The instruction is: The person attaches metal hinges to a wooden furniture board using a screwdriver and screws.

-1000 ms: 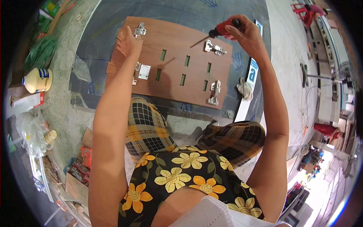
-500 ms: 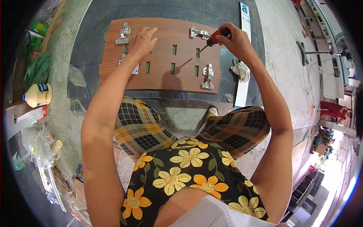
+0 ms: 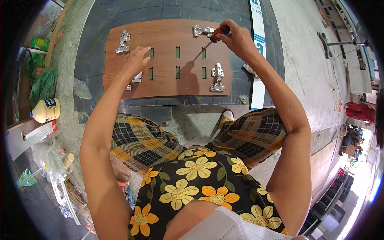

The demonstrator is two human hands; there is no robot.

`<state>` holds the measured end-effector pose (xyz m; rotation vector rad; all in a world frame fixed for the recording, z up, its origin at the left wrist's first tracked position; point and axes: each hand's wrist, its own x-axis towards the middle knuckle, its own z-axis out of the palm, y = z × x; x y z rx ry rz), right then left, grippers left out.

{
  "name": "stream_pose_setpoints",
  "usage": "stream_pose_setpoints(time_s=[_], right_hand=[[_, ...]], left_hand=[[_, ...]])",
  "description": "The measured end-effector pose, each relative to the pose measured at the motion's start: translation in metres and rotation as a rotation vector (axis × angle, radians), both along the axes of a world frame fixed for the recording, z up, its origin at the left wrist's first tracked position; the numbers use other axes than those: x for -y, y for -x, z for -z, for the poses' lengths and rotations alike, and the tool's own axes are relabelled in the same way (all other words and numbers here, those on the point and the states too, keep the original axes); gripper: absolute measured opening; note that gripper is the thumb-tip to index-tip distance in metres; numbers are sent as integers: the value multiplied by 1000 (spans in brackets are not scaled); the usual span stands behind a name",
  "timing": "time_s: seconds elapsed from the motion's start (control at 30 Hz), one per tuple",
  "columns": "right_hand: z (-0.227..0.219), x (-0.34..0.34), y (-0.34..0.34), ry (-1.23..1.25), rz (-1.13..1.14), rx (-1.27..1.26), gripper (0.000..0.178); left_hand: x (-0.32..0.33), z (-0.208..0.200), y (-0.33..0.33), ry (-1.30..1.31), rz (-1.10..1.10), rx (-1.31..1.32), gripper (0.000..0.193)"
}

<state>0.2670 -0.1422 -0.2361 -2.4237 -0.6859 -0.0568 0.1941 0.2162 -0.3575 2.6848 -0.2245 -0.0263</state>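
Observation:
A brown wood-grain panel (image 3: 168, 86) with several slots lies on the floor ahead of me. Metal hinges sit on it: one at the top left (image 3: 123, 41), one at the top right (image 3: 202, 30), one at the lower right (image 3: 217, 77) and one partly under my left hand (image 3: 137, 77). My left hand (image 3: 136, 60) rests flat on the panel's left part, fingers spread. My right hand (image 3: 236, 38) grips a red-and-black screwdriver (image 3: 218, 34), its tip pointing down at the panel near the top right hinge.
A white strip with blue marks (image 3: 258, 56) lies right of the panel. A yellow-white plastic bottle (image 3: 45, 111), a box (image 3: 34, 134) and green bags (image 3: 42, 82) sit at the left. My plaid-trousered knees (image 3: 144, 140) are drawn up below the panel.
The view has shifted so the panel sits more central. My left hand slid from the top left hinge down onto the panel's left part. My right hand still holds the screwdriver.

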Motion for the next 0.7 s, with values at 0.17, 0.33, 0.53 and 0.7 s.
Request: stream_pose_setpoints(time_s=[0.17, 0.33, 0.53, 0.7], right_hand=[[7, 3, -5, 38, -20, 38, 31], [20, 7, -3, 41, -67, 21, 36], [31, 16, 3, 70, -135, -103, 31], [16, 10, 7, 122, -133, -191, 30]], left_hand=[[2, -8, -1, 3, -2, -69, 43], [11, -30, -1, 13, 31, -69, 42], [59, -107, 13, 18, 112, -103, 42], [83, -140, 33, -97, 199, -115, 44]])
